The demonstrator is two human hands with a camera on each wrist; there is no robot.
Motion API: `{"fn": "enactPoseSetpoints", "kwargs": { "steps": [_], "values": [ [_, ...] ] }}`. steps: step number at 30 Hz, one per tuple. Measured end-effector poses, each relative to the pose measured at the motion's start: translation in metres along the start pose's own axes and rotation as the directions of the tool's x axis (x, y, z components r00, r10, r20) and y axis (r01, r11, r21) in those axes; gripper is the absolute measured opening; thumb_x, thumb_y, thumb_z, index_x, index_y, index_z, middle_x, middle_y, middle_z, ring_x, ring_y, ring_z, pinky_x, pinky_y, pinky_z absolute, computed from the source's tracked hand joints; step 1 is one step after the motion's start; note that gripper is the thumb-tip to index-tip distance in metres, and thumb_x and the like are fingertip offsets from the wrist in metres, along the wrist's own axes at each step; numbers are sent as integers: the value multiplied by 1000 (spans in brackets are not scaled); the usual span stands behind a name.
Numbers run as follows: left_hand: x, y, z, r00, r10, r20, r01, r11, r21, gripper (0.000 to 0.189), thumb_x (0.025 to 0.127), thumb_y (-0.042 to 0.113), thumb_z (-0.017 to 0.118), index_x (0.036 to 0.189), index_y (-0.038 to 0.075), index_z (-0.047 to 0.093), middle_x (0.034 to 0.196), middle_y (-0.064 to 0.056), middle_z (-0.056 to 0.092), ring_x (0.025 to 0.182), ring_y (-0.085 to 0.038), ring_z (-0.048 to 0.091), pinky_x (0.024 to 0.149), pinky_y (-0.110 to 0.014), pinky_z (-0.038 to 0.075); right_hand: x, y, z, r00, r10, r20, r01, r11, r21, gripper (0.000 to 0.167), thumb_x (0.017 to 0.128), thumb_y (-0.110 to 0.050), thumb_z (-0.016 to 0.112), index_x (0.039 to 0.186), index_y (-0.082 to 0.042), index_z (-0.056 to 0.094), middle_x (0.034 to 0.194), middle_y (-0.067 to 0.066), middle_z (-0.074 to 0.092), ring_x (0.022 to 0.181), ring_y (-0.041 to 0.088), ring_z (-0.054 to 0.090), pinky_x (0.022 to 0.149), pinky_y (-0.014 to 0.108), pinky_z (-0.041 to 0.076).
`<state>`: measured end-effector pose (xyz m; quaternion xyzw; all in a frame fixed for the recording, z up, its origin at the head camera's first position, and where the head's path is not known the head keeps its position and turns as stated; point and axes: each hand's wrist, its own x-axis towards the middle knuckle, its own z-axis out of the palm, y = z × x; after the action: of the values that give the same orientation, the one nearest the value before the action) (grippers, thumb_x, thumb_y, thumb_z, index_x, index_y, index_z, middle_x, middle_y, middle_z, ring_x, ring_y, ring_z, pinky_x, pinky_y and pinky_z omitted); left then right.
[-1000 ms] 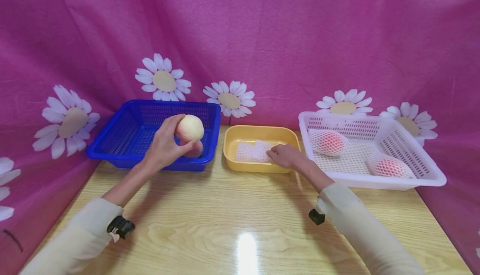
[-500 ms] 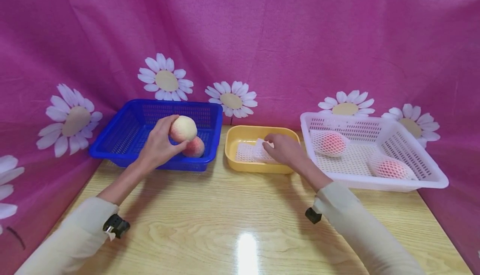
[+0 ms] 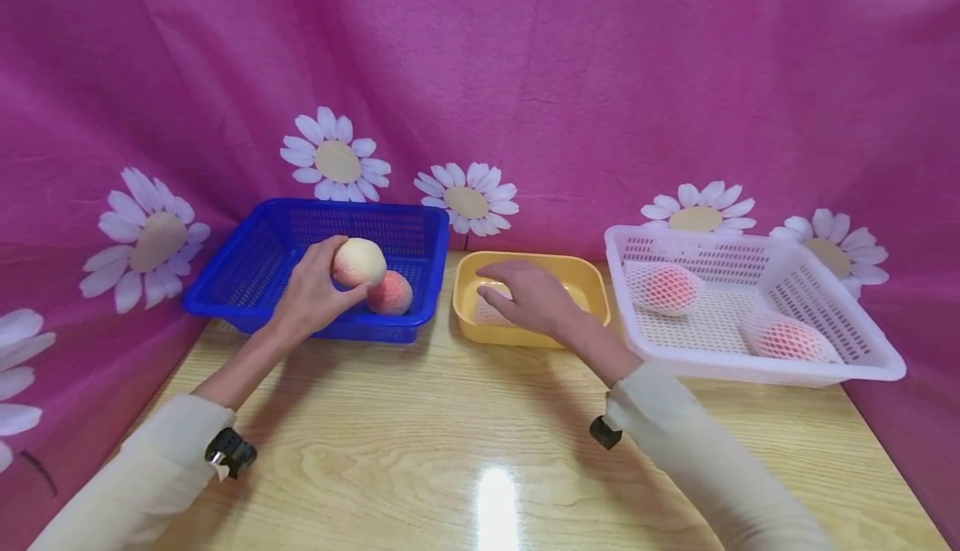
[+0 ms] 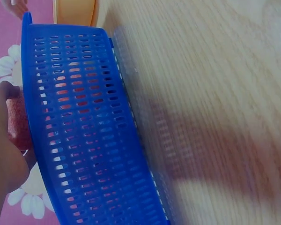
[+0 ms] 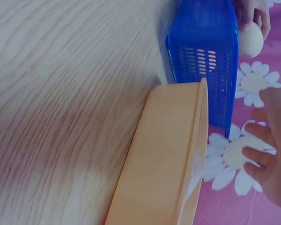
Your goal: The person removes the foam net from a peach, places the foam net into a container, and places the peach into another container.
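Note:
My left hand (image 3: 311, 288) grips a pale peach (image 3: 362, 262) between thumb and fingers, above the blue basket (image 3: 225, 301). A second, redder peach (image 3: 392, 293) lies in that basket just below the held one. In the left wrist view the basket wall (image 4: 84, 131) covers much of the scene, and the held peach (image 4: 18, 119) shows past its rim. Over the yellow tray (image 3: 592, 288), my right hand (image 3: 528, 293) has its fingers spread and holds nothing. White foam netting (image 3: 487, 311) lies in the tray, partly hidden under that hand; the right wrist view shows its edge (image 5: 195, 173).
At the right stands a white basket (image 3: 757, 363) with two net-wrapped peaches, one at the left (image 3: 670, 289) and one near the front (image 3: 791, 340). All containers sit on a wooden table (image 3: 405, 434), against a pink flowered cloth (image 3: 570, 101).
My left hand has moved a little left with the peach, uncovering the one below. My right hand has shifted left across the tray, and its fingers have spread away from the netting.

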<state>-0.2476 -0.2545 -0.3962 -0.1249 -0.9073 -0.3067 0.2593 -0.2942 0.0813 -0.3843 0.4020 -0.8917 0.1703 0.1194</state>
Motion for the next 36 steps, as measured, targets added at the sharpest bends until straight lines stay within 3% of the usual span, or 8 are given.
{"fn": "enactPoseSetpoints", "kwargs": {
  "steps": [4,10,24,29,36],
  "values": [
    [-4,-4,-1,1000,-10,1,10,1000,4,68,75,17,83,130,-7,52,120,-29,57,111,-44,53,91,-59,44,7,-9,4,995,-97,33,95,994,61,39,102,-30,57,132,-6,65,129,9,65,123,24,57,106,38,42],
    [-7,-7,-2,999,-30,21,29,999,14,67,75,16,83,130,-6,52,120,-29,57,112,-44,52,92,-60,43,17,-23,11,982,-184,41,182,982,49,40,101,-30,58,134,-9,64,132,11,64,128,30,54,110,41,37],
    [-7,-11,-4,998,-47,35,46,999,15,67,75,17,83,130,-5,53,122,-28,57,113,-44,52,92,-61,43,26,-40,27,974,-170,152,163,985,57,44,104,-36,52,141,-13,59,143,9,55,137,33,44,115,43,29],
    [-7,-11,-5,996,-66,57,64,997,30,66,76,18,83,130,-4,53,121,-28,57,112,-44,53,91,-60,44,28,-42,33,973,-162,164,157,987,44,45,105,-38,50,141,-13,59,147,8,51,139,32,41,116,43,28],
    [-8,-12,-8,993,-80,91,76,996,43,66,76,19,83,131,-5,52,123,-29,56,114,-45,53,93,-60,44,31,-45,40,967,-208,147,201,978,63,43,106,-35,49,139,-10,60,147,12,51,140,36,38,118,43,24]
  ]
}}
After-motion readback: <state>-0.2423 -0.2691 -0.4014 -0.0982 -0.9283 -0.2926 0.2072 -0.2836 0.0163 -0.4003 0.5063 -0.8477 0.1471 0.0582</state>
